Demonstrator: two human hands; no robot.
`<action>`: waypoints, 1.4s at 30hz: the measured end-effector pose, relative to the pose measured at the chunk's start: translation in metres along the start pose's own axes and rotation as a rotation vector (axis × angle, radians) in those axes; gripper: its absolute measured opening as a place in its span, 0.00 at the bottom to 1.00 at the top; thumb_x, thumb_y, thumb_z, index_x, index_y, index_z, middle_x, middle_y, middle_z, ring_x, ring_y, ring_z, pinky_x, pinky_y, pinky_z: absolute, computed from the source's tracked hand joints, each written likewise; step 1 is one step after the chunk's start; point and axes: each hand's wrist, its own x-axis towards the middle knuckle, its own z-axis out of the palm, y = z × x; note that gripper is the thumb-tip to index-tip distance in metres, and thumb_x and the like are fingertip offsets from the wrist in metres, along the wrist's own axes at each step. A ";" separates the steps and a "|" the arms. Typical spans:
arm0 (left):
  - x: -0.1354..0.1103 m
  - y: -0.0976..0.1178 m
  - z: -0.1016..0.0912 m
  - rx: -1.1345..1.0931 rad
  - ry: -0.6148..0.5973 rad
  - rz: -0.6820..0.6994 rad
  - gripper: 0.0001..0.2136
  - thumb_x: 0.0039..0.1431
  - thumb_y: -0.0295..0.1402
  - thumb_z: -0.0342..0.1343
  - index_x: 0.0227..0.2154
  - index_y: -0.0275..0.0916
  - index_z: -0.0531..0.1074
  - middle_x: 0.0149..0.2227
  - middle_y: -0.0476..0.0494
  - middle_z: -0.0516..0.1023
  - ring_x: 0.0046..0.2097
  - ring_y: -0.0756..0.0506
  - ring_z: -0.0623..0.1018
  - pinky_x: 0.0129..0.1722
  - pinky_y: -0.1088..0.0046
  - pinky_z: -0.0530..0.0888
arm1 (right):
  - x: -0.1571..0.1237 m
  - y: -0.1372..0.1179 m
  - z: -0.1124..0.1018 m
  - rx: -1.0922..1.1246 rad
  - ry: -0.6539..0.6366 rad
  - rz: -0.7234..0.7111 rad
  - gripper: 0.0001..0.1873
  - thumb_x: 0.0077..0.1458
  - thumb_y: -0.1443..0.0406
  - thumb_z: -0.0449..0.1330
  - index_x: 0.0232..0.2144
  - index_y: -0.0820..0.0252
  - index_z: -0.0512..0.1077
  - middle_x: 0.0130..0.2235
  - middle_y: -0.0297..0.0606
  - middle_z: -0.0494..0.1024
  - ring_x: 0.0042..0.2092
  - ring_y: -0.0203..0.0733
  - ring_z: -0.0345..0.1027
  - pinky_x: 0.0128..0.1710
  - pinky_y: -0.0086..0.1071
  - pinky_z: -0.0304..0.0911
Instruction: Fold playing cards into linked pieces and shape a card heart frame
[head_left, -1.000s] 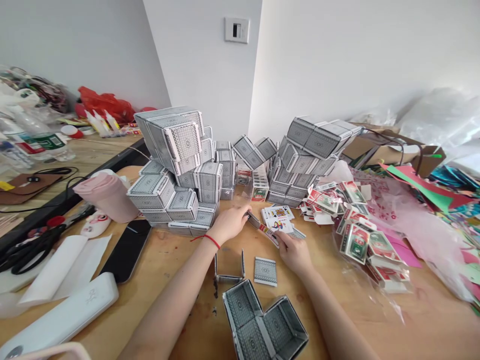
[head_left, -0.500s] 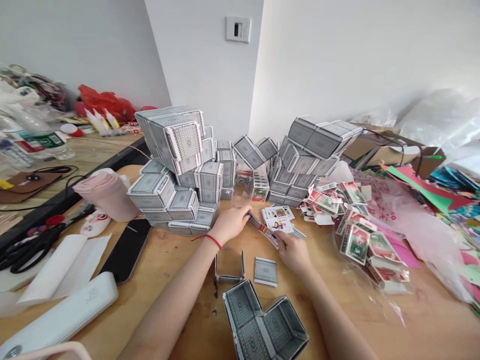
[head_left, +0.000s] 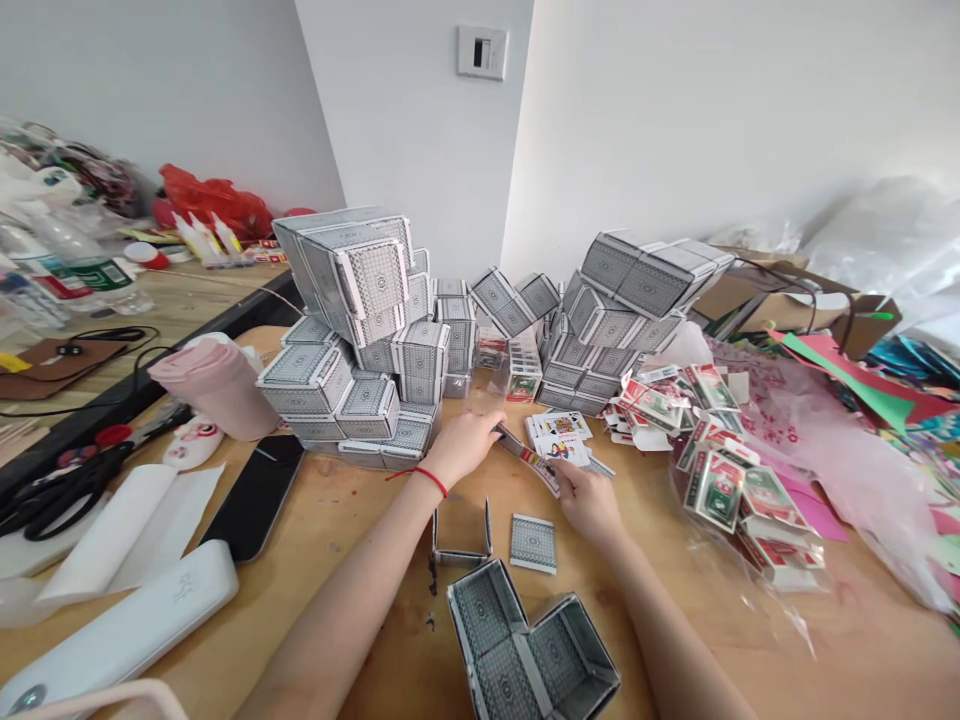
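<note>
My left hand and my right hand pinch opposite ends of a playing card, which is held tilted above the table. Behind it lies a loose pile of playing cards, face up. Below my hands a single card rests back side up. To its left stands a small open frame of folded cards. Nearest me is an L-shaped open box built from patterned cards. A red string circles my left wrist.
Stacks of card-built blocks rise at the left and right. Card packs pile up on the right beside plastic bags. On the left lie a black phone, a white device, scissors and a pink roll.
The view has shifted slightly. Both hands keep hold of the card in nearly the same place.
</note>
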 end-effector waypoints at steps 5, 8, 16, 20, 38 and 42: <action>0.000 0.005 -0.001 0.095 -0.026 0.014 0.11 0.60 0.36 0.42 0.38 0.41 0.69 0.31 0.40 0.76 0.35 0.42 0.76 0.32 0.70 0.68 | -0.001 0.005 0.000 0.073 0.018 -0.019 0.18 0.53 0.66 0.46 0.40 0.59 0.73 0.25 0.40 0.78 0.24 0.40 0.69 0.23 0.26 0.57; -0.001 0.009 -0.001 0.070 -0.017 0.013 0.11 0.60 0.35 0.42 0.36 0.41 0.70 0.30 0.41 0.75 0.34 0.43 0.76 0.31 0.71 0.67 | -0.001 0.009 -0.002 0.111 0.039 0.001 0.18 0.53 0.67 0.46 0.39 0.59 0.74 0.28 0.41 0.79 0.26 0.40 0.70 0.24 0.27 0.59; -0.003 0.010 -0.001 -0.023 -0.063 0.008 0.11 0.59 0.33 0.44 0.35 0.43 0.71 0.30 0.44 0.76 0.35 0.44 0.75 0.32 0.73 0.66 | 0.002 0.020 -0.005 0.180 0.006 0.051 0.18 0.52 0.68 0.47 0.39 0.57 0.74 0.34 0.40 0.79 0.29 0.40 0.71 0.27 0.28 0.62; -0.002 0.011 0.000 0.023 -0.068 0.042 0.11 0.58 0.31 0.44 0.34 0.43 0.72 0.29 0.44 0.75 0.34 0.44 0.75 0.31 0.72 0.66 | 0.003 0.024 -0.006 0.215 0.001 0.061 0.18 0.52 0.68 0.47 0.39 0.57 0.74 0.35 0.40 0.79 0.30 0.41 0.72 0.29 0.29 0.63; -0.003 0.011 -0.002 -0.018 -0.081 0.059 0.11 0.58 0.33 0.44 0.33 0.44 0.73 0.29 0.44 0.76 0.34 0.44 0.75 0.31 0.73 0.66 | 0.003 0.024 -0.007 0.355 -0.021 0.086 0.18 0.52 0.67 0.47 0.37 0.58 0.75 0.36 0.40 0.79 0.34 0.43 0.73 0.33 0.32 0.65; -0.003 0.012 -0.003 -0.054 -0.069 0.040 0.11 0.58 0.33 0.44 0.36 0.45 0.73 0.31 0.45 0.76 0.35 0.44 0.75 0.33 0.72 0.67 | 0.004 0.019 -0.008 0.374 0.017 0.105 0.17 0.53 0.65 0.48 0.37 0.60 0.75 0.34 0.41 0.79 0.31 0.43 0.72 0.31 0.32 0.64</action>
